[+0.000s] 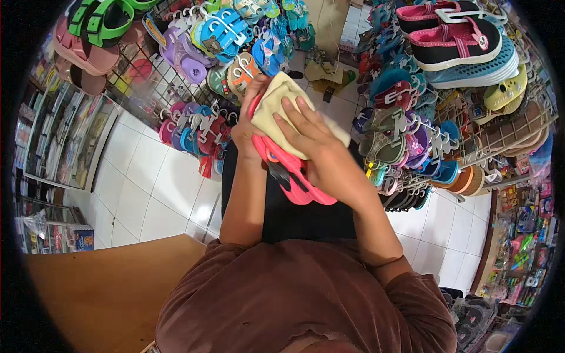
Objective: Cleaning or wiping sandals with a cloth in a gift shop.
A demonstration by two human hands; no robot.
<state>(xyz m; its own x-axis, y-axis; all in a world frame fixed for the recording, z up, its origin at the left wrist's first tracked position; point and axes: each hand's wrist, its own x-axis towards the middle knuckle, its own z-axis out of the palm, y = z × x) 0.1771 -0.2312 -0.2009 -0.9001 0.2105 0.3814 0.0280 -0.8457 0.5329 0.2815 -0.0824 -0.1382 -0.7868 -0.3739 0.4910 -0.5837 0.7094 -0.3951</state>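
A pair of pink sandals (295, 164) with black straps is held up in front of my torso. My left hand (248, 128) grips the sandals along their left side, its fingers partly behind them. Over their upper part lies a pale yellow cloth (273, 114). My right hand (313, 137) presses flat on this cloth with its fingers spread, pinning it against the sandals. The cloth hides much of the sandals, and a corner of it hangs out to the right of my hand.
Wire racks of children's sandals (190, 128) stand ahead on the left, and more hanging sandals (397, 137) on the right. Black and pink shoes (454, 44) hang at upper right. A glass display case (66, 141) is at far left, a wooden tabletop (110, 287) at lower left, over white floor tiles (150, 176).
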